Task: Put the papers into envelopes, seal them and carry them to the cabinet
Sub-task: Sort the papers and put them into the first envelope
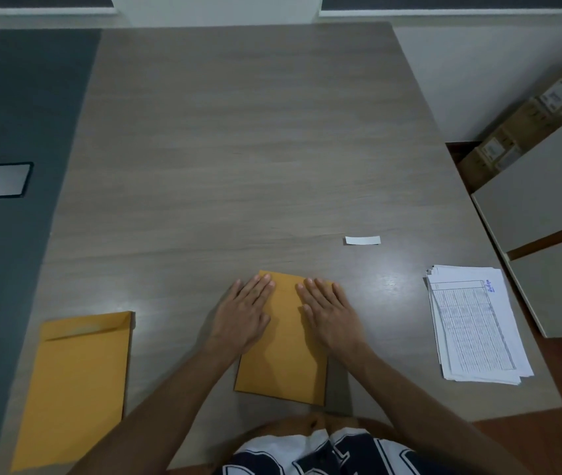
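Note:
A brown envelope (283, 358) lies flat on the wooden table (238, 149) right in front of me. My left hand (243, 311) presses flat on its upper left part, fingers straight. My right hand (329, 313) presses flat on its upper right part, fingers straight too. A stack of further brown envelopes (77, 382) lies at the near left, the top one with its flap showing. At the near right sits a stack of printed papers (474, 323) with tables on the top sheet.
A small white strip (362, 240) lies on the table beyond my right hand. Grey cabinet tops (546, 200) stand to the right of the table, cardboard boxes (526, 121) behind them. A dark grey panel (9, 132) with an inset plate borders the left.

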Tool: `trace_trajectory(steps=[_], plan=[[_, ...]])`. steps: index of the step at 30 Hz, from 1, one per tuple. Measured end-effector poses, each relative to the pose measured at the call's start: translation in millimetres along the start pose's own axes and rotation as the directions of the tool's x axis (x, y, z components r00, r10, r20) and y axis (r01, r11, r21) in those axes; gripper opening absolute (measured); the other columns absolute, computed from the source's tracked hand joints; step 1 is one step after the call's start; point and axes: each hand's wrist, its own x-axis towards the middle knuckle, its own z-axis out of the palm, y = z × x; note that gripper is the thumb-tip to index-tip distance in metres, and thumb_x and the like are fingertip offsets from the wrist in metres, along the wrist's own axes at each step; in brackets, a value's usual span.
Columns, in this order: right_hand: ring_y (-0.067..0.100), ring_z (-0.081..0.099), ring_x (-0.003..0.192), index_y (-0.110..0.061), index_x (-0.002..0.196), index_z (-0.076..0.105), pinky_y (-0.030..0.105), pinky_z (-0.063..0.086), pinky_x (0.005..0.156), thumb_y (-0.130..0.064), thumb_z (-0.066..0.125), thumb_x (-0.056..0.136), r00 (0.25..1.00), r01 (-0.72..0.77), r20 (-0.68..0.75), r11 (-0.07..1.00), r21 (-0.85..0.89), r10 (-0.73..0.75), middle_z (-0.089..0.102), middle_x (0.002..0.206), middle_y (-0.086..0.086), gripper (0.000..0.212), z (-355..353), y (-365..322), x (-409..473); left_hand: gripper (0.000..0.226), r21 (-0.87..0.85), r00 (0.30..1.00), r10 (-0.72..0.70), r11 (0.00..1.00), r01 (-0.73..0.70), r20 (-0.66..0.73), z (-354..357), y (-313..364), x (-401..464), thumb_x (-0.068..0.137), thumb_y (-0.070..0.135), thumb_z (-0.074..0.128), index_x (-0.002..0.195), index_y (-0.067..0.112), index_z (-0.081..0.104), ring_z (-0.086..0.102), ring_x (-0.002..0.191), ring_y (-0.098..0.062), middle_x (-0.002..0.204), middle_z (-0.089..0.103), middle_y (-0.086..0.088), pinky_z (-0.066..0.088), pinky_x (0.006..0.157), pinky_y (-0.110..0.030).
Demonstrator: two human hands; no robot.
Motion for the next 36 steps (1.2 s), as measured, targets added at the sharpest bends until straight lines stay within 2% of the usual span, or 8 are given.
trace_trajectory(steps=[5, 10, 12, 18, 23, 28, 33, 36], plan=[[0.021, 0.042, 0.137, -0.015, 0.143, 0.044, 0.036, 0.012, 0.117, -0.030, 0.004, 0.106, 1.000, -0.010, 0.018, 1.000, 0.030, 0.010, 0.050, 0.144, 0.005, 0.056, -5.8, 23.1, -10.9, 0.062, 0.018, 1.000, -0.027, 0.999, 0.027, -0.012, -3.6, 1.2, -1.4, 0.091, 0.038, 0.029, 0.142, 0.013, 0.053, 0.048, 0.136, -0.018, 0.149, 0.050, -0.003, 0.044, 0.108, -0.045], [0.023, 0.049, 0.132, -0.013, 0.135, 0.055, 0.034, 0.012, 0.117, -0.032, 0.007, 0.106, 0.998, -0.063, 0.005, 0.990, 0.124, 0.062, 0.056, 0.138, 0.006, 0.059, -4.6, 14.4, -6.5, 0.058, -0.070, 0.985, -0.170, 0.983, 0.172, 0.040, -21.7, 22.6, 11.9, 0.100, 0.037, 0.032, 0.154, 0.016, 0.029, 0.016, 0.151, -0.016, 0.164, 0.020, 0.000, 0.005, 0.123, -0.046], [0.023, 0.050, 0.131, -0.013, 0.133, 0.057, 0.035, 0.012, 0.117, -0.032, 0.007, 0.106, 0.998, -0.060, -0.012, 0.990, 0.125, 0.062, 0.057, 0.137, 0.006, 0.059, -4.8, 14.6, -5.7, 0.060, -0.101, 0.980, -0.201, 0.975, 0.200, 0.002, -29.1, 38.6, 19.1, 0.099, 0.038, 0.034, 0.153, 0.011, 0.032, 0.014, 0.151, -0.020, 0.164, 0.020, -0.005, 0.003, 0.124, -0.042], [0.022, 0.049, 0.132, -0.014, 0.134, 0.055, 0.035, 0.016, 0.116, -0.028, 0.019, 0.104, 0.999, -0.036, -0.030, 0.989, 0.141, 0.041, 0.055, 0.139, 0.006, 0.049, -1.4, 16.4, -6.6, 0.075, -0.097, 0.999, -0.043, 0.994, 0.046, 0.027, -3.8, 67.3, 21.9, 0.092, 0.052, 0.001, 0.159, 0.018, 0.007, -0.004, 0.153, -0.014, 0.166, 0.001, 0.001, 0.000, 0.124, -0.045], [0.022, 0.052, 0.129, -0.014, 0.132, 0.057, 0.038, 0.026, 0.112, -0.030, 0.011, 0.106, 0.999, -0.033, -0.010, 0.989, 0.146, 0.035, 0.058, 0.136, 0.006, 0.056, -3.1, 17.6, -4.5, 0.069, -0.054, 0.992, -0.123, 0.991, 0.124, 0.020, 9.6, 39.2, 9.7, 0.097, 0.056, 0.021, 0.157, 0.021, 0.021, 0.013, 0.152, -0.013, 0.164, 0.016, 0.005, 0.009, 0.120, -0.054], [0.022, 0.050, 0.132, -0.015, 0.136, 0.054, 0.041, 0.027, 0.111, -0.031, 0.010, 0.106, 0.999, 0.026, -0.034, 0.997, 0.070, -0.023, 0.058, 0.137, 0.005, 0.056, 1.2, 24.6, -3.7, 0.067, 0.013, 0.983, -0.182, 0.983, 0.182, 0.031, 7.8, 7.5, -1.7, 0.097, 0.057, 0.017, 0.155, 0.025, 0.026, 0.025, 0.149, -0.017, 0.161, 0.024, 0.007, 0.017, 0.115, -0.063], [0.021, 0.030, 0.142, -0.015, 0.143, 0.044, 0.041, 0.015, 0.118, -0.050, 0.008, 0.103, 0.998, 0.050, -0.044, 0.997, 0.061, -0.047, 0.048, 0.146, 0.006, 0.064, -2.5, 23.3, -5.0, 0.073, 0.013, 0.981, -0.192, 0.981, 0.192, 0.006, 9.9, 8.3, -0.4, 0.094, 0.067, 0.019, 0.154, 0.026, 0.029, 0.025, 0.149, -0.026, 0.161, 0.027, 0.009, 0.016, 0.115, -0.066], [0.023, 0.000, 0.150, -0.020, 0.154, 0.015, 0.042, -0.003, 0.122, -0.081, 0.010, 0.084, 0.991, 0.031, 0.124, 0.995, 0.090, -0.042, 0.013, 0.159, -0.001, 0.094, -19.8, 22.5, -3.1, 0.087, -0.006, 0.981, -0.191, 0.981, 0.191, -0.001, 11.6, 8.4, 0.8, 0.086, 0.080, 0.023, 0.155, 0.027, 0.022, 0.015, 0.151, -0.029, 0.162, 0.019, 0.010, 0.008, 0.118, -0.063]])
